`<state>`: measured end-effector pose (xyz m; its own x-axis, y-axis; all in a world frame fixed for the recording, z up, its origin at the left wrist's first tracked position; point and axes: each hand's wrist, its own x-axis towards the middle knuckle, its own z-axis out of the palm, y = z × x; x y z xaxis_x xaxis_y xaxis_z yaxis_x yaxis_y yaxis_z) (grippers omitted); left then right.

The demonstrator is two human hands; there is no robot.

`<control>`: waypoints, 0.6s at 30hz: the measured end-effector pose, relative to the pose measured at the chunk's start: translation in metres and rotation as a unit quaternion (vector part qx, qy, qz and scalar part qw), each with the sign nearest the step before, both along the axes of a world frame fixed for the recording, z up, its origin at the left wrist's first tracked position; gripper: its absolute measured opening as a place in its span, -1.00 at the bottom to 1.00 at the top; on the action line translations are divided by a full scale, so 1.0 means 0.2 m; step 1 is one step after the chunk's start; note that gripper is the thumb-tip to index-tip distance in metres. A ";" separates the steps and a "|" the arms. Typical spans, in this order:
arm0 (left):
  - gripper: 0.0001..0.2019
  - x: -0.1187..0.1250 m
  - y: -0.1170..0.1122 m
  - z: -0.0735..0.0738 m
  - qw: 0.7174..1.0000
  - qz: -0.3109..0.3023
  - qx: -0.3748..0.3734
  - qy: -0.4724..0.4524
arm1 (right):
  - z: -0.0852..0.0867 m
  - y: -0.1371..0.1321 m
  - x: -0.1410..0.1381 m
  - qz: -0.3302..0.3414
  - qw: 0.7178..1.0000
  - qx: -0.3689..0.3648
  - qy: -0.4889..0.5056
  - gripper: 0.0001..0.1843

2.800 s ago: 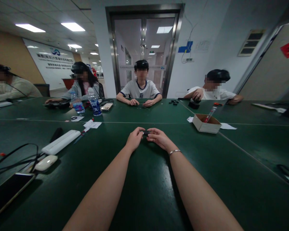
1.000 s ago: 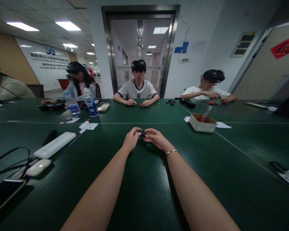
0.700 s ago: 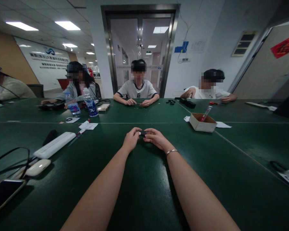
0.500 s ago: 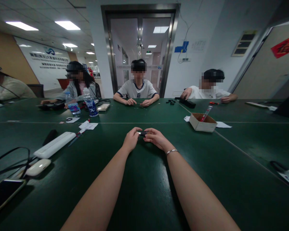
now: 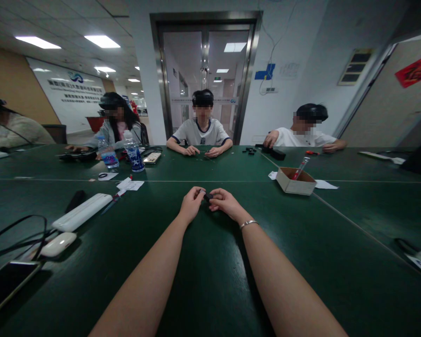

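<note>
Both my arms reach out over a dark green table [image 5: 210, 281]. My left hand [image 5: 191, 204] and my right hand [image 5: 224, 203] meet at the middle, fingers curled and pinched together. Between the fingertips sits a small black part [image 5: 206, 197], held from both sides just above the tabletop. A thin bracelet [image 5: 248, 223] circles my right wrist. What the small part is cannot be made out.
A cardboard box [image 5: 296, 181] with a red-tipped tube stands to the right. On the left lie a white bar-shaped device [image 5: 81, 212], a white mouse [image 5: 58, 244], cables and a phone [image 5: 7, 285]. Two water bottles [image 5: 132, 151] stand further back. Several people sit around the far side.
My hands stay together on the small black part; the fingers shift slightly and the part turns a little. The person at the far right moves a hand across the table.
</note>
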<state>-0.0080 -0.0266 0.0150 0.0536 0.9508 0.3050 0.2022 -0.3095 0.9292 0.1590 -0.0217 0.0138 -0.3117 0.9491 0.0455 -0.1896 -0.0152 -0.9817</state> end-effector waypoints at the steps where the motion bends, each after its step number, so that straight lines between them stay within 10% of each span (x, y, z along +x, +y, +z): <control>1: -0.79 0.00 0.00 0.00 1.000 -0.004 0.000 -0.004 | 0.00 0.00 0.00 -0.003 1.000 0.006 -0.011 -0.62; 13: -0.86 0.02 0.00 -0.03 0.997 -0.007 -0.081 -0.007 | -0.05 -0.03 -0.12 -0.147 0.933 0.175 -0.276 -0.86; 18: -0.86 -0.08 -0.11 0.06 0.985 -0.067 -0.156 -0.011 | 0.00 -0.07 -0.09 -0.098 0.942 0.131 -0.292 -0.87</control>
